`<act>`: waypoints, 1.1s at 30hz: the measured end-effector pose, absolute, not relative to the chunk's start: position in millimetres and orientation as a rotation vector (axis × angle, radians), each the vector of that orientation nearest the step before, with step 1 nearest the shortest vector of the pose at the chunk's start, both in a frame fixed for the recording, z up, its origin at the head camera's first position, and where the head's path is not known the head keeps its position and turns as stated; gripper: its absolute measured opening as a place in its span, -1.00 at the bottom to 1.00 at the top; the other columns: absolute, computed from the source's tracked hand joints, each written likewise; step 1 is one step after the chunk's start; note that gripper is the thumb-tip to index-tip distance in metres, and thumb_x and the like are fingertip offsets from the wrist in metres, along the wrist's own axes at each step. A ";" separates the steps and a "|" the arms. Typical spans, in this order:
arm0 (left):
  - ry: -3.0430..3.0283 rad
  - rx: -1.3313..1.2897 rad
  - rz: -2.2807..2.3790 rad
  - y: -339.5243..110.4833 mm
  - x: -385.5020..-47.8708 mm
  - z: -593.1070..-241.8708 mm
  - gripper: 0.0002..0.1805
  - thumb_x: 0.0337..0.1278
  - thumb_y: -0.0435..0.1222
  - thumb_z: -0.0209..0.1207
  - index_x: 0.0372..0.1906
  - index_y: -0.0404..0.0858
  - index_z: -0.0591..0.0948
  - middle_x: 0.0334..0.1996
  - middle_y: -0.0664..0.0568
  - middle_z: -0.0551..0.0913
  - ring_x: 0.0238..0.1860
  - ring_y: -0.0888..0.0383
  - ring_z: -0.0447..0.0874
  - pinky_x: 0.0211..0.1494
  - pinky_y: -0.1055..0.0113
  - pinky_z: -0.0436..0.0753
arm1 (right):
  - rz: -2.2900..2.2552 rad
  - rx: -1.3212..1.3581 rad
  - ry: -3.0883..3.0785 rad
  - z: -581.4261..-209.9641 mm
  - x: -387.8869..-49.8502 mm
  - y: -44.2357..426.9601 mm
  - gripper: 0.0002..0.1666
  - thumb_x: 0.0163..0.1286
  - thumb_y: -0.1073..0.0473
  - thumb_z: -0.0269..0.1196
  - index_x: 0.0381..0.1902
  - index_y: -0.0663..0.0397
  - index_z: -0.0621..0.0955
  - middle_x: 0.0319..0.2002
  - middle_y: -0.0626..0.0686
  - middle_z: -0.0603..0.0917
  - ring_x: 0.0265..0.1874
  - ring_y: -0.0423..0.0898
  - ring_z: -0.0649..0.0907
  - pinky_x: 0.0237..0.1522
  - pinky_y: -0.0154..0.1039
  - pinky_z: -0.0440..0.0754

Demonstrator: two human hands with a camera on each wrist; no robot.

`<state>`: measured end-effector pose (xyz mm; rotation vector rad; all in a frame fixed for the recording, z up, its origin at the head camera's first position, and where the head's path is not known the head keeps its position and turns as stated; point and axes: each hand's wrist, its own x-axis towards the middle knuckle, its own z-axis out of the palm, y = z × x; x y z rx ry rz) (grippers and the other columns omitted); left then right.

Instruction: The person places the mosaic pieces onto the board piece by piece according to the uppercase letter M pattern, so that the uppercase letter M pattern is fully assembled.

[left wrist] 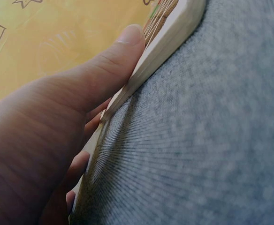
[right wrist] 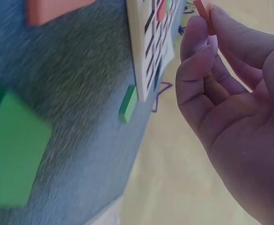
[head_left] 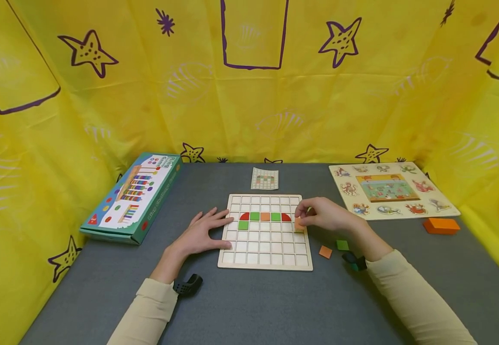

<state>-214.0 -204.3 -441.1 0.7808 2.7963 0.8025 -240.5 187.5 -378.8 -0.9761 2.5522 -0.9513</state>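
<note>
A light wooden grid board (head_left: 265, 266) lies flat on the table. One row on it holds red rounded pieces at both ends, with green squares and an orange square (head_left: 265, 216) between. A further green square (head_left: 243, 224) sits below the row's left end. My left hand (head_left: 199, 232) rests along the board's left edge with its fingers spread; the thumb (left wrist: 120, 56) touches the rim in the left wrist view. Over the board's right side, my right hand (head_left: 324, 214) pinches an orange square tile (head_left: 299, 225) between thumb and fingertips.
Right of the board lie a loose orange tile (head_left: 325, 251) and green tile (head_left: 342, 245). Behind it is a small pattern card (head_left: 265, 178). A game box (head_left: 133, 199) stands left, a sea-animal puzzle board (head_left: 391, 214) right, near an orange block (head_left: 441, 226).
</note>
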 end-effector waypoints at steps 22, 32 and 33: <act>2.797 0.755 0.794 -203.3 -214.0 -439.8 -0.05 -0.03 0.28 0.39 0.47 -0.05 0.46 0.52 0.03 0.26 0.57 -0.16 -0.06 0.48 -0.28 -0.20 | -1.012 -1.014 2.454 -376.7 -254.1 126.5 -0.92 0.39 0.28 0.35 -0.18 0.09 0.67 -0.35 -0.08 0.62 -0.34 -0.11 0.58 -0.26 -0.24 0.57; 2.801 0.759 0.792 -203.2 -213.9 -439.8 -0.06 -0.01 0.29 0.37 0.47 -0.04 0.46 0.52 0.03 0.26 0.57 -0.17 -0.05 0.48 -0.29 -0.19 | -1.019 -1.053 2.361 -383.0 -255.8 91.9 -0.94 0.40 0.29 0.34 -0.20 0.11 0.65 -0.33 -0.08 0.61 -0.29 -0.16 0.59 -0.14 -0.24 0.58; 2.802 0.759 0.790 -203.2 -214.0 -440.0 -0.06 -0.01 0.29 0.37 0.47 -0.04 0.46 0.52 0.04 0.26 0.57 -0.17 -0.05 0.48 -0.29 -0.19 | -1.013 -1.061 2.359 -384.0 -256.3 88.9 -0.95 0.40 0.29 0.34 -0.20 0.11 0.65 -0.34 -0.08 0.61 -0.30 -0.16 0.59 -0.15 -0.25 0.57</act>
